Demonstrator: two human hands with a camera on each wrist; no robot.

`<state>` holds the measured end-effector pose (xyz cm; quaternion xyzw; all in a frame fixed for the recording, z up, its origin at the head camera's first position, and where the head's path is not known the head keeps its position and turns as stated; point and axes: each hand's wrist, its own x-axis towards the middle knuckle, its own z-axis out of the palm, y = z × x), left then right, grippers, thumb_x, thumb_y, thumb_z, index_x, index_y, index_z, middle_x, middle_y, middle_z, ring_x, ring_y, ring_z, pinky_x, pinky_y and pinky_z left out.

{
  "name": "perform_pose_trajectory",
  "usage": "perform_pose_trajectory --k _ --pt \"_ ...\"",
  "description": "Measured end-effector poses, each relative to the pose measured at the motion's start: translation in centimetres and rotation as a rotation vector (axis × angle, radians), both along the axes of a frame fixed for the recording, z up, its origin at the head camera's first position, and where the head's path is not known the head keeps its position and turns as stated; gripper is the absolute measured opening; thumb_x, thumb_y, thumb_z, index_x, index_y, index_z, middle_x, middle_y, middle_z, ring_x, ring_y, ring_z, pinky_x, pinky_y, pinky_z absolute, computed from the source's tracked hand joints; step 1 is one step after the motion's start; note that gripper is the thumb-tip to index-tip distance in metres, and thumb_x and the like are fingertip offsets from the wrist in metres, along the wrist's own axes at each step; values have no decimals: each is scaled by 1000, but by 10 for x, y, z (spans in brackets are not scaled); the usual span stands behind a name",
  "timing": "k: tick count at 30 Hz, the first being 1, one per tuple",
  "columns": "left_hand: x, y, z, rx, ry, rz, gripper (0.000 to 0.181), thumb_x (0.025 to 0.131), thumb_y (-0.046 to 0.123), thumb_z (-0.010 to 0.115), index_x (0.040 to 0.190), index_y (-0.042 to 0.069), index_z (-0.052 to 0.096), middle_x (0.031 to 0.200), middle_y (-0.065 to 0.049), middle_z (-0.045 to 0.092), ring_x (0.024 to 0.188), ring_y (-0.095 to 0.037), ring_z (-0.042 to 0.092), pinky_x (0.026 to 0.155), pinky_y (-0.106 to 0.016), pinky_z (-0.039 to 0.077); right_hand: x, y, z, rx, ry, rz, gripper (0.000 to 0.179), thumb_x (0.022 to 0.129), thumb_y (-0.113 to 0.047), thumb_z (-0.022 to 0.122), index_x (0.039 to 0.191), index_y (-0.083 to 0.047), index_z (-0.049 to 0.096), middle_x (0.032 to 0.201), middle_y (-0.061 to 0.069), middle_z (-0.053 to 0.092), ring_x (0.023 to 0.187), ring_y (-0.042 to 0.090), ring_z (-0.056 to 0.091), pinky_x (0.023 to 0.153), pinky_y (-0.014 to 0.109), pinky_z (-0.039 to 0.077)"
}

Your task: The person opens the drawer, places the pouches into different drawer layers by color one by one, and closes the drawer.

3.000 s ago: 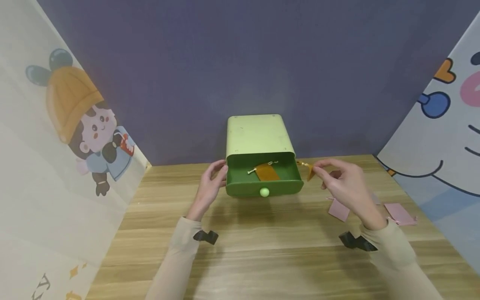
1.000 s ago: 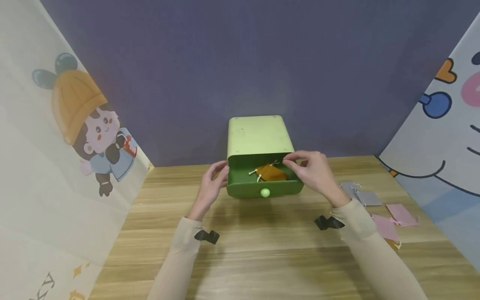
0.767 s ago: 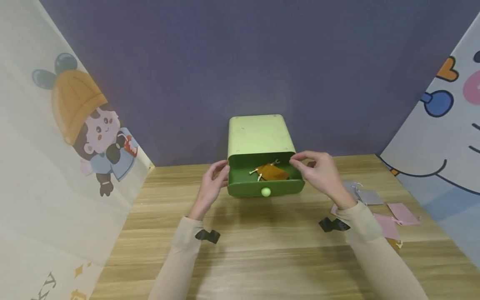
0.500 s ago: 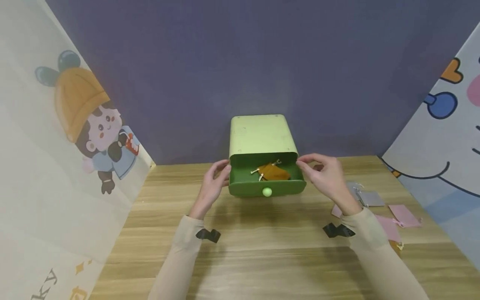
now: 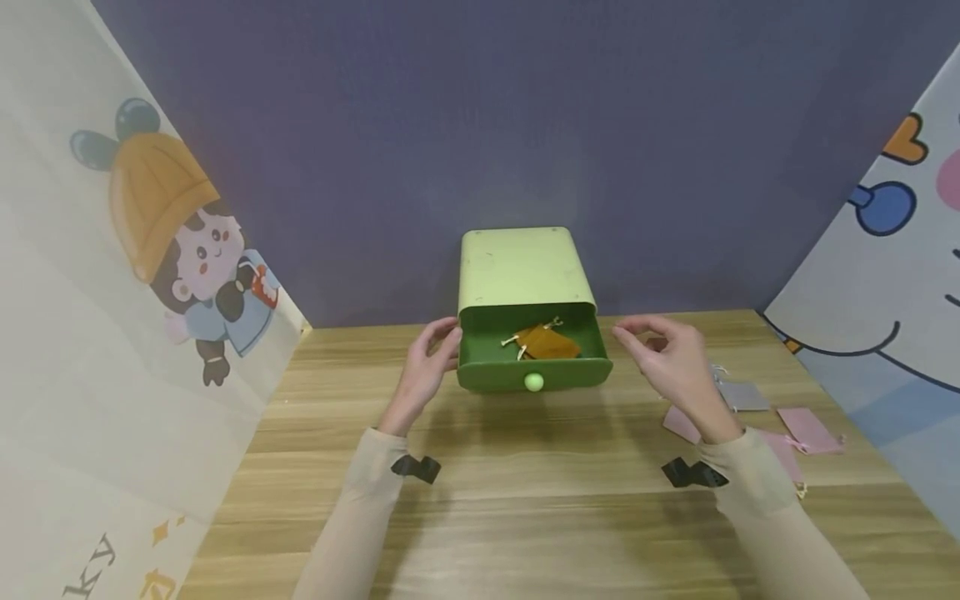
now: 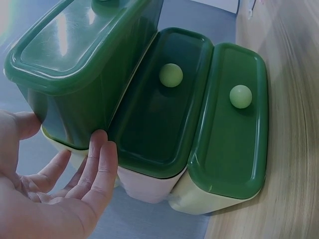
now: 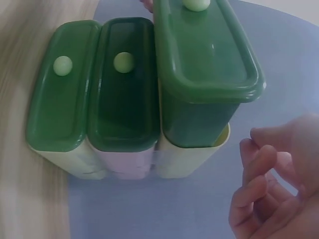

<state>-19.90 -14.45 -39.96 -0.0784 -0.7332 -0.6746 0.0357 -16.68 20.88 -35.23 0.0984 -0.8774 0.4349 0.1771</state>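
The pale green cabinet [image 5: 525,267] stands against the back panel with its dark green top drawer [image 5: 487,377] pulled out. Two overlapping orange-brown drawstring pouches [image 5: 551,344] with cream cords lie inside. At the cabinet's left side is my left hand [image 5: 422,367]; in the left wrist view its thumb and fairly straight fingertips [image 6: 99,137] rest against the side of the drawer. My right hand [image 5: 671,358] hovers just right of the drawer, apart from it. Its fingers are loosely curled, thumb near the index tip, and nothing shows between them in the right wrist view.
Beneath the top drawer, the middle drawer [image 6: 164,114] and bottom drawer [image 6: 229,139] are closed. On the wooden table [image 5: 525,517], right of the cabinet, lie pink pouches [image 5: 808,429] and a grey pouch [image 5: 744,396], partly hidden behind my right forearm.
Three seconds ago my right hand pinched an orange-brown pouch beside the drawer; now that pouch lies on the other inside. The right hand has drawn back rightward. My left hand stays at the cabinet.
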Motion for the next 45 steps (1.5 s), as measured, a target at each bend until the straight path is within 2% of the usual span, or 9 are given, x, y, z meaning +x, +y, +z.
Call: perform_pose_trajectory --k 12,20,33,38,45 --pt "1 0 1 -2 -12 3 49 112 29 58 154 5 51 154 -18 56 126 -41 66 104 -43 63 13 11 -15 -13 1 -20 26 104 -29 72 116 -7 80 111 16 79 50 7 53 43 23 40" --pt "1 0 2 -3 -9 0 49 112 29 58 154 5 51 154 -19 56 127 -41 66 104 -43 63 19 17 -26 9 35 -30 19 102 -22 73 110 -6 80 103 17 80 51 5 53 45 21 41" --pt "2 0 2 11 -15 2 49 112 28 58 154 4 51 154 -20 56 125 -40 67 102 -41 64 30 33 -41 19 13 -89 21 102 -25 74 112 -8 81 105 16 79 53 7 56 51 20 45" --pt "2 0 3 8 -14 5 49 111 29 58 154 6 51 154 -18 57 125 -40 67 103 -42 63 32 39 -48 27 45 -88 17 100 -19 76 109 -5 82 103 18 80 62 0 58 54 15 47" --pt "2 0 2 8 -17 11 49 111 29 59 153 5 52 153 -19 58 124 -40 67 102 -42 64 41 48 -58 38 -3 -90 19 101 -20 75 110 -4 81 106 20 79 72 -8 57 56 14 47"
